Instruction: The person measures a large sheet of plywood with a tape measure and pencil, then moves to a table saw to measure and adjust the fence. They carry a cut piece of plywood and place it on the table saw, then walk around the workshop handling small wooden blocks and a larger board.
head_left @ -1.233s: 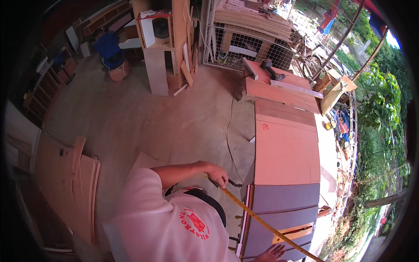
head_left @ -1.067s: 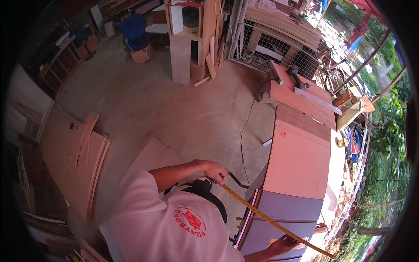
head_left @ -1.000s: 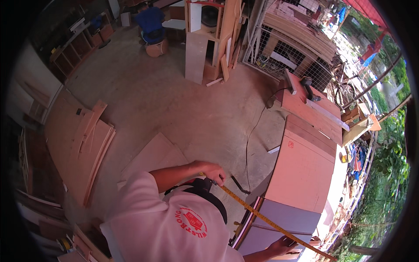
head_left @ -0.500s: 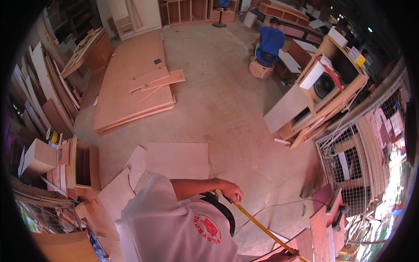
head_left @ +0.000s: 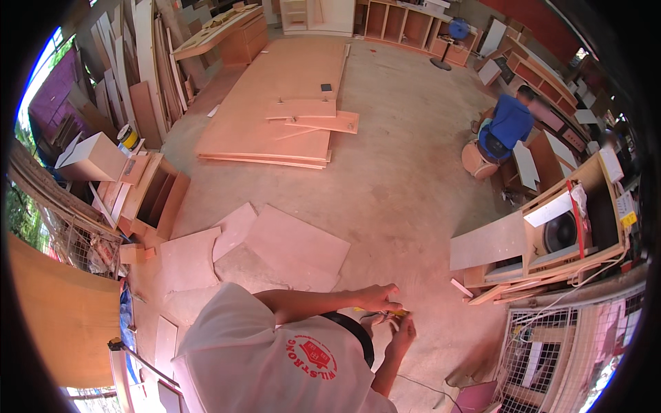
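Measuring tape (head_left: 398,312) shorter, mostly hidden

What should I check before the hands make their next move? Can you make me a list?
1. Both hands at the small yellow tape measure: ok, left hand and right hand are close together there.
2. Tape fully wound in: cannot tell, fingers cover it.
3. Footing: not ok, flat pale wooden boards lie on the floor nearby.
4. Thin dark cable out of the way: not ok, it's near the right arm.
5. Person in blue shirt well apart: ok.
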`<state>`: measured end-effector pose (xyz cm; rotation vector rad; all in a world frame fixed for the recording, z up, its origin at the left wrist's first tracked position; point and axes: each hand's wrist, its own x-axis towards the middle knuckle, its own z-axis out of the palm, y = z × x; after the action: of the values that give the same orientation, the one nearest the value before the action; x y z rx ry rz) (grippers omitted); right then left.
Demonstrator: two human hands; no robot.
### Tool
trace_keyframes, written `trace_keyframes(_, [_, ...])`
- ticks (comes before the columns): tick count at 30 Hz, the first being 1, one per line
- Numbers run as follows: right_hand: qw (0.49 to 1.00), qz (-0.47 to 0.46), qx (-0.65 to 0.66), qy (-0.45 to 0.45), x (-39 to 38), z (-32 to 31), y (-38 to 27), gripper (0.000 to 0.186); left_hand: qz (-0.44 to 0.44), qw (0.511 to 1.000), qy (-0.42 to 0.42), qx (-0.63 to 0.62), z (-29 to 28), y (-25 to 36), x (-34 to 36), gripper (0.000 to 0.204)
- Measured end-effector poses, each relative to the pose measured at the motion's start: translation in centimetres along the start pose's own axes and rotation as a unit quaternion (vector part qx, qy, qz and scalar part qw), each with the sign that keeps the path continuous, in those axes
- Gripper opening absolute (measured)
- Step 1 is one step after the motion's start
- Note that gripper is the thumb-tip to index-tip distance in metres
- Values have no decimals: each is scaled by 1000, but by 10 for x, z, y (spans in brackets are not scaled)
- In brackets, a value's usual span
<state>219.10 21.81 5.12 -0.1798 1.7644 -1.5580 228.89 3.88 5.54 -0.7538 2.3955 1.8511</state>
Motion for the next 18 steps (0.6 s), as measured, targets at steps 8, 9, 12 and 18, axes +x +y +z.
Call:
trace_keyframes(8, [963,15,-239,-127,162,-96,-28,44,-180,966,182,-41,-11,-43,118,73])
trace_keyframes(9, [958,-14,-265,-111,183,-119,-34,41,-222,956,178,-75,-22,-36,126,73])
trace_keyframes(12, [955,-19,-277,-100,238,-160,-82,37,-254,936,186,-158,-22,-25,142,71])
trace_keyframes(18, [915,-117,-353,-158,378,-189,-121,32,-224,881,266,-321,-55,-21,156,66])
